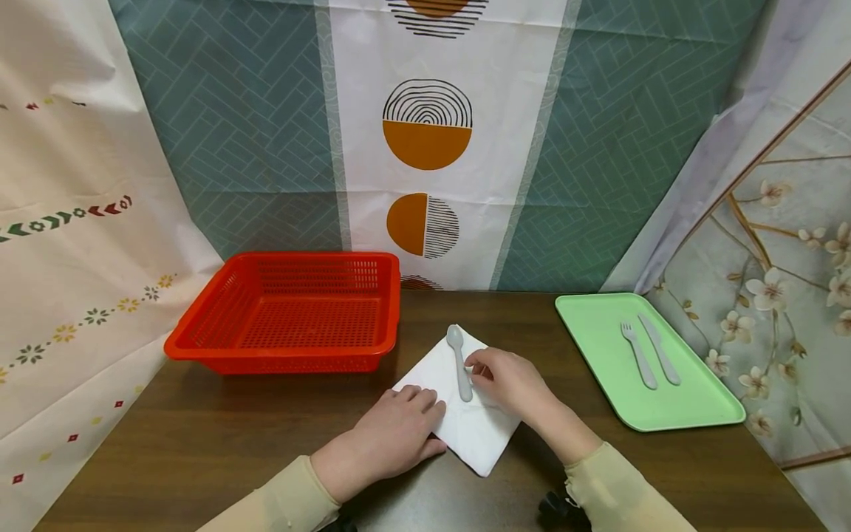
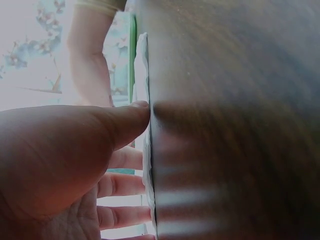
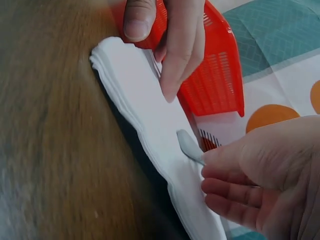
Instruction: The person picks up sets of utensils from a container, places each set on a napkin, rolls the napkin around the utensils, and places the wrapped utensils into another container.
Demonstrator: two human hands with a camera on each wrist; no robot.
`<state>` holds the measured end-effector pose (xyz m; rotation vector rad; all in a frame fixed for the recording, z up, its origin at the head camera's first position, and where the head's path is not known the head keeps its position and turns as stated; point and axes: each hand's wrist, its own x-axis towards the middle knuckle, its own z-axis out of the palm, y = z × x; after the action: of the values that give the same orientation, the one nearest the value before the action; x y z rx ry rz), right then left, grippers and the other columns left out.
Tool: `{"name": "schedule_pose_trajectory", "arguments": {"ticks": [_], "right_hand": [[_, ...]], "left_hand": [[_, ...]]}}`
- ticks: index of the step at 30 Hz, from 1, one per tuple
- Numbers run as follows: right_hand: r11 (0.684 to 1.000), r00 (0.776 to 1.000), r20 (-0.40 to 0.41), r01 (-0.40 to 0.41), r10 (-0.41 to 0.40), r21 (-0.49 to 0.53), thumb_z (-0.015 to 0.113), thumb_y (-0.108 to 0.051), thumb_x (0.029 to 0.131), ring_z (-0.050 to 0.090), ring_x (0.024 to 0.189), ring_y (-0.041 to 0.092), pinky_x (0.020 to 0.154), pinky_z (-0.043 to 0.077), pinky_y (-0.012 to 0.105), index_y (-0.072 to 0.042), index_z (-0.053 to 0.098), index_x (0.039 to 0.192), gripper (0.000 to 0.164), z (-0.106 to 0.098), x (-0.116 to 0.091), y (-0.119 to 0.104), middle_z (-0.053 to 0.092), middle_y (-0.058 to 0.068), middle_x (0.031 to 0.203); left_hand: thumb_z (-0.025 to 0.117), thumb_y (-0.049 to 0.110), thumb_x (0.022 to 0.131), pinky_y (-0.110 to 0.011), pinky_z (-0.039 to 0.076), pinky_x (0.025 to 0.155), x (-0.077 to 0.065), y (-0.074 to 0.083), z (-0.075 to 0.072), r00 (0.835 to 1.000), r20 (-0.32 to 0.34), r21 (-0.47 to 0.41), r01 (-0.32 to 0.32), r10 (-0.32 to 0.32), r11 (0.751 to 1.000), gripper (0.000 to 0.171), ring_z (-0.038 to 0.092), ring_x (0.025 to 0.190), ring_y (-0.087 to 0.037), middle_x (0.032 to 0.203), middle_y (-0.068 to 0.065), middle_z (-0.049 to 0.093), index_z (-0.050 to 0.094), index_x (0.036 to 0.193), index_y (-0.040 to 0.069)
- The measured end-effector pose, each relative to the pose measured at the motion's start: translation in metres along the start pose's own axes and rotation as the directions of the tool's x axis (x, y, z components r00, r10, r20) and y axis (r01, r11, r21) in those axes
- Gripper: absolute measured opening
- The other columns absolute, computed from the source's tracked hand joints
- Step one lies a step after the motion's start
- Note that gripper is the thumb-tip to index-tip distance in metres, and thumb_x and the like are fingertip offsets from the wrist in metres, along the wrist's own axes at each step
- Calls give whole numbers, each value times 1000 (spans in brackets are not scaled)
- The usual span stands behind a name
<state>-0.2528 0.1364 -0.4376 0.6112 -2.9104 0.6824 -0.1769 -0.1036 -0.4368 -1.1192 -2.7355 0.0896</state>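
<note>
A grey plastic spoon (image 1: 461, 362) lies on a folded stack of white napkins (image 1: 484, 437), its bowl toward the far corner. My right hand (image 1: 507, 378) is just right of the handle, fingers loosely bent and fingertips right at its edge. In the right wrist view, part of the spoon (image 3: 189, 146) shows beyond my thumb, and the rest is hidden. My left hand (image 1: 399, 436) rests over the stack's left edge with fingers spread. From the left wrist, its thumb (image 2: 127, 120) reaches the side of the napkins (image 2: 142, 70).
A red perforated basket (image 1: 286, 363) stands at the back left. To the right lies a light green tray (image 1: 598, 347), carrying a grey fork (image 1: 640, 356) and a grey knife (image 1: 660, 351). Patterned cloth (image 1: 425, 177) hangs behind the brown table (image 1: 219, 436) and along both sides.
</note>
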Motion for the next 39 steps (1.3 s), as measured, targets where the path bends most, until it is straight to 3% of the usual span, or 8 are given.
{"name": "schedule_pose_trajectory", "arguments": {"ticks": [6,11,24,39], "right_hand": [[979,982,59,185,-180,-87,86,-2,93,71,110,26,94,59,47,-12,79,128,37,-2,-6,10,74,6,122],[955,962,87,269,-260,-126,87,-7,95,69,122,29,99,59,48,-11,77,134,40,-3,-8,12,72,8,134],[939,952,73,306,-298,-157,85,-9,97,69,118,27,93,60,45,-17,78,135,39,3,-8,14,73,5,130],[936,955,65,298,-291,-187,84,-12,98,68,122,28,97,59,46,-17,77,136,39,6,-9,11,73,4,132]], "left_hand": [[77,53,101,-46,57,91,1,-1,1,1000,-3,-3,-9,9,1000,52,65,118,-28,130,-3,67,71,135,14],[76,54,102,-47,57,91,1,0,0,1000,6,-13,-5,5,1000,52,65,118,-28,130,-2,67,71,135,14],[76,53,101,-47,57,92,0,0,0,1000,-6,-1,-6,6,1000,52,65,119,-29,131,-3,67,71,136,13],[77,53,101,-46,57,91,0,0,0,1000,-9,0,-8,8,1000,52,65,118,-28,130,-3,67,71,134,13]]}}
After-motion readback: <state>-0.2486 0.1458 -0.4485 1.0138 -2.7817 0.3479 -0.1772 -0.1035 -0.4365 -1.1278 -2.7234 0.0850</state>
